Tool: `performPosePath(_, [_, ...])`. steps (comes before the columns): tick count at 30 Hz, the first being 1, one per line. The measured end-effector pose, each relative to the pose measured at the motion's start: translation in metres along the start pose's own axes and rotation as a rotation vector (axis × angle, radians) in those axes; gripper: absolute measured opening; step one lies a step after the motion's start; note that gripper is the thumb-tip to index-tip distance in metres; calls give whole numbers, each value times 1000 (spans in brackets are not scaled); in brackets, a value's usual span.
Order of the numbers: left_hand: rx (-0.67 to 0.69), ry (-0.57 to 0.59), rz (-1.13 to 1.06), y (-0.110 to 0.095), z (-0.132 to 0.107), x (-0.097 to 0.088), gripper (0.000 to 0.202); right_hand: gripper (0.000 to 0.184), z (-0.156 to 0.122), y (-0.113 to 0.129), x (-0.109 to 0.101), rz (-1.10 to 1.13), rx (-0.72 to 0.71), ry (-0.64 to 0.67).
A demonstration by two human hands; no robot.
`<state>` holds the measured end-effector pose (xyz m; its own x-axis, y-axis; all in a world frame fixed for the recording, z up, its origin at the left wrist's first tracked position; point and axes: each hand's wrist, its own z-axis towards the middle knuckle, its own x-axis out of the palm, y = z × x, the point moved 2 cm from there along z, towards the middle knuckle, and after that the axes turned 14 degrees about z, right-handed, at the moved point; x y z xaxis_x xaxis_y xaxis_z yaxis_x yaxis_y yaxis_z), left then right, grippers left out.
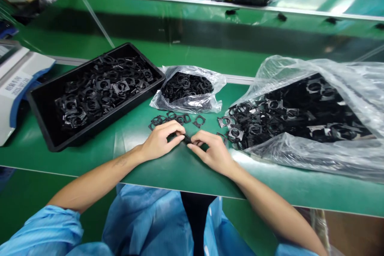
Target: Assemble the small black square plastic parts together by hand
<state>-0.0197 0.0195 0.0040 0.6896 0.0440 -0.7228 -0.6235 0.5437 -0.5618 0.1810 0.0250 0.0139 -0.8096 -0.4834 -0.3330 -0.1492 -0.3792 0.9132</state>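
Green surface (168, 172). Left hand (160, 139) and right hand (215, 150) meet between its near and far edges, fingertips of both pinched on a small black part (187, 139); its shape is mostly hidden. Loose black frames (180, 120) lie just beyond. Small clear bag (192, 107) by far edge; black tray (109, 117) leftward, large clear bag (295, 153) rightward.

The table (163, 176) is brightly lit, with white glare thrown to the right of the fingers (175, 127) and on the clear bag (295, 153) beyond. The black part (187, 139) between the fingers is softened by blur, and the corners farthest from them are visibly smeared.
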Motion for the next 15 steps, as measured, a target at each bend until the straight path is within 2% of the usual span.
performPosePath(3, [111,79,119,1,-3,3,12,10,-4,-1,5,-80,-15,105])
performPosePath(6, [200,73,158,0,-6,5,13,11,-6,-1,8,-132,-45,165])
performPosePath(8, [200,66,156,-1,-6,5,13,11,-6,-1,9,-103,-38,165])
performPosePath(13, [13,-8,26,0,-1,2,7,13,3,-5,-1,73,50,-43])
performPosePath(15, [-10,-54,-21,-1,1,0,5,12,5,-4,-5,89,35,-101])
